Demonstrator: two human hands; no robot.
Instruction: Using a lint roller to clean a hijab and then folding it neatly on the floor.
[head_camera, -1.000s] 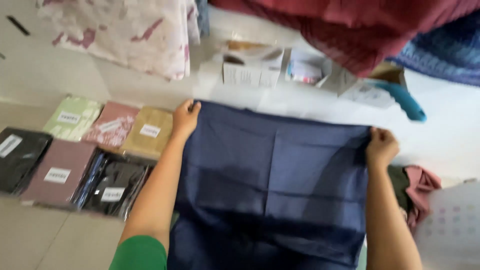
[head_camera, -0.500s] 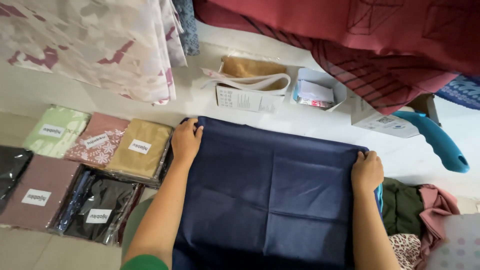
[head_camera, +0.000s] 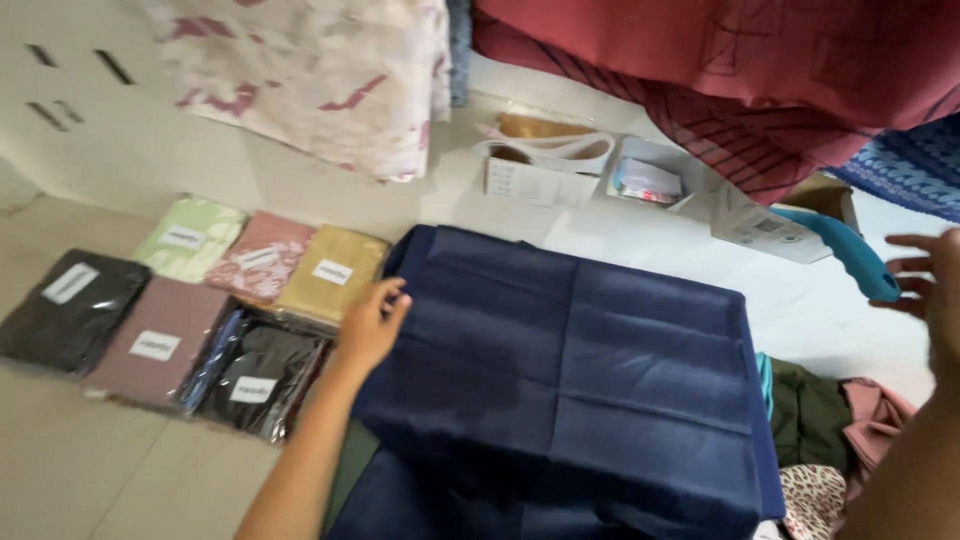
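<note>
- Navy blue folded cloth (head_camera: 570, 390) lies flat on the pale floor (head_camera: 130, 470), spread out in front of the person, with crease lines dividing it into squares.
- Left hand (head_camera: 372, 325) rests on the cloth's left edge near the far corner; its fingers (head_camera: 392, 296) are loosely curled and slightly apart, touching the fabric rather than pinching it.
- Right hand (head_camera: 935, 290) is lifted off the cloth at the right edge of the view, fingers spread and holding nothing, near a teal tool handle (head_camera: 840, 250).
- Handling, as a judgement: the cloth looks thin, soft and light, with a faint sheen that suggests it may slide on itself. It will droop wherever it is unsupported, so the corners or a folded edge are the best places to take hold, one in each hand, to keep the layers aligned.
- Just left of the cloth lie six flat plastic-wrapped fabric packets (head_camera: 250, 300) in two rows, in pale green, pink, mustard, black and mauve tones, each bearing a white label.
- Beyond the cloth sit small white cardboard boxes (head_camera: 540, 170); printed pink-and-white fabric (head_camera: 320, 70) and dark red fabric (head_camera: 760, 70) hang above.
- Crumpled green, pink and spotted clothes (head_camera: 830, 430) lie just to the right of the cloth.
</note>
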